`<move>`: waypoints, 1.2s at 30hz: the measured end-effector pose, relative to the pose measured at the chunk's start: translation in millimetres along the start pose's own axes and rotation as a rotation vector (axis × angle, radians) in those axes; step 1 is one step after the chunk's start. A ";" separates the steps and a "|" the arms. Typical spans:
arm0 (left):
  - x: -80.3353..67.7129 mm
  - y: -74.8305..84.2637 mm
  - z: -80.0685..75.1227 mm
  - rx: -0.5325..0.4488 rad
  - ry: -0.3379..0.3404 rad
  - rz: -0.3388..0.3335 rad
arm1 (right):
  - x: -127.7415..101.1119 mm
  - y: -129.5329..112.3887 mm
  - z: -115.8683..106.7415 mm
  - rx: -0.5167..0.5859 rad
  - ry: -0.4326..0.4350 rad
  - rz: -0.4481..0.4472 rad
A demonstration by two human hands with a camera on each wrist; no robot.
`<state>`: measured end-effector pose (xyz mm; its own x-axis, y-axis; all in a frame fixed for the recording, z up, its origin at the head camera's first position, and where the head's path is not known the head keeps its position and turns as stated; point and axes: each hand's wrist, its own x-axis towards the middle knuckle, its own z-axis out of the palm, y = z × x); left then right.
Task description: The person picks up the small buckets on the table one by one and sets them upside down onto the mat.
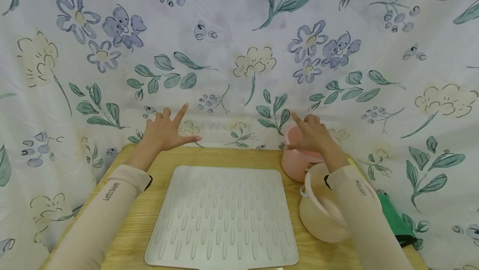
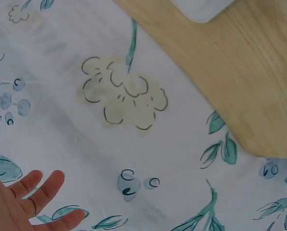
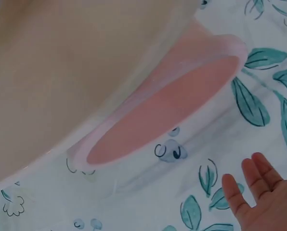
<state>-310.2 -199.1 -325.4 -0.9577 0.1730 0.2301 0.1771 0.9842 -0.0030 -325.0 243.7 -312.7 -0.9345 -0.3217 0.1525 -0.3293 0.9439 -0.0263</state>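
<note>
While your right hand (image 1: pixel 312 135) hovers with spread, empty fingers just above the pink bowl (image 1: pixel 297 166), right of the grey drying mat (image 1: pixel 224 216), your left hand (image 1: pixel 168 131), also spread and empty, is well apart from it.

Matt ribbed mat (image 1: pixel 224 216), grained wooden table (image 1: pixel 262 158), printed floral cloth (image 1: pixel 239 33).
</note>
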 end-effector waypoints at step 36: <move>-43.7 -15.0 29.2 -0.045 -0.026 0.073 | -56.5 56.6 -4.0 0.056 -0.060 0.068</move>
<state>-277.6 -220.3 -363.8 -0.9472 0.2460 0.2059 0.2564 0.9662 0.0253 -290.4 315.6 -318.8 -0.9607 -0.2627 0.0891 -0.2705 0.9585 -0.0899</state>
